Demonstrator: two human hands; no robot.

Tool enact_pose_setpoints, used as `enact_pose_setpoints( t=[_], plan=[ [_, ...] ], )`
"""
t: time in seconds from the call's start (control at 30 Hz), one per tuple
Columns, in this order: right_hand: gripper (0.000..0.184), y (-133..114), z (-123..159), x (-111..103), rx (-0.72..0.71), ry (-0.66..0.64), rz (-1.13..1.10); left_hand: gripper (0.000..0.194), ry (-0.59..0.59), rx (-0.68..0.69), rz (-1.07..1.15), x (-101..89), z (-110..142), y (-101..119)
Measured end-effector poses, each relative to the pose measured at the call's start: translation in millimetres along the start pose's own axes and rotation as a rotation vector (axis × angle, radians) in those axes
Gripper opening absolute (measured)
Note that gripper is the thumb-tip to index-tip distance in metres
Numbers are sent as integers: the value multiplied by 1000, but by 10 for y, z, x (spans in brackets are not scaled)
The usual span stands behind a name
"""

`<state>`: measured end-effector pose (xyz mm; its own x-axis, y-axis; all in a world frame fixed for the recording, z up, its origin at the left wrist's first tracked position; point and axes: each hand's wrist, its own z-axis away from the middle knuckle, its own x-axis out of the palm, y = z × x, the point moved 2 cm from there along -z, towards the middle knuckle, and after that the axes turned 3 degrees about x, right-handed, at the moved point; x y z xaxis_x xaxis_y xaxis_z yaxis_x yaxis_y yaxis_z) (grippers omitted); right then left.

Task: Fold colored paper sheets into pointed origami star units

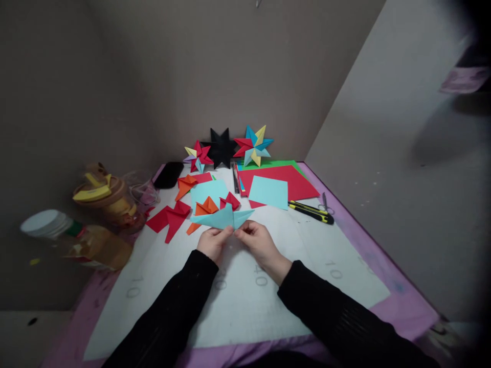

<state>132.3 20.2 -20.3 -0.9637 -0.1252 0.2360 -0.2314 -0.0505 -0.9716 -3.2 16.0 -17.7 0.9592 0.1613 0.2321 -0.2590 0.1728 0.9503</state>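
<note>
The largest thing is the surface (399,312), which is covered in pink cloth. Over it is spread a wide white sheet (318,317) with printed numbers. At the left side stand a bottle (95,243) with a white cap and, just behind it, a brown cup (105,197). At the far right part lies a red sheet (299,186), with a light blue square (268,192) partly on top of it.

Next in size is the folded light blue paper (218,219), held above the middle of the white sheet. It lies just beyond both grips, on the side away from the person, and its long axis runs from left to right, across the forearms. The left grip (212,243) and the right grip (264,245) are both pinching its near edge, thumbs close together near the centre; neither is clearly nearer.

The paper looks matt and crisp, like a shallow boat: a broader wing to the left, a narrower pointed one to the right, and a small peak with an upright crease between them. Behind it, smaller again, are an orange folded piece (207,206) and a red folded piece (230,201); it partly covers both.
</note>
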Motion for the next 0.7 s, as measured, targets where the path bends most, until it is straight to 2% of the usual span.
enact_pose_setpoints(
  t=[0.17,0.3,0.37,0.5,0.6,0.7],
  plan=[
    [22,21,11,46,-6,-86,-57,39,-48,1,10,19,16,-37],
    [25,24,18,19,6,-31,-4,39,-80,-36,38,0,-3,-68],
    [27,26,15,0,34,18,-25,40,-26,-58,101,-23,-18,-44],
    [29,10,3,-31,39,76,-43,36,156,-45,307,-100,-56,100],
    [28,-22,-11,-72,23,79,-64,26,173,-18,415,-177,-105,228],
    [25,-81,-27,-132,45,25,-111,25,235,14,435,-298,-173,310]
  ],
)
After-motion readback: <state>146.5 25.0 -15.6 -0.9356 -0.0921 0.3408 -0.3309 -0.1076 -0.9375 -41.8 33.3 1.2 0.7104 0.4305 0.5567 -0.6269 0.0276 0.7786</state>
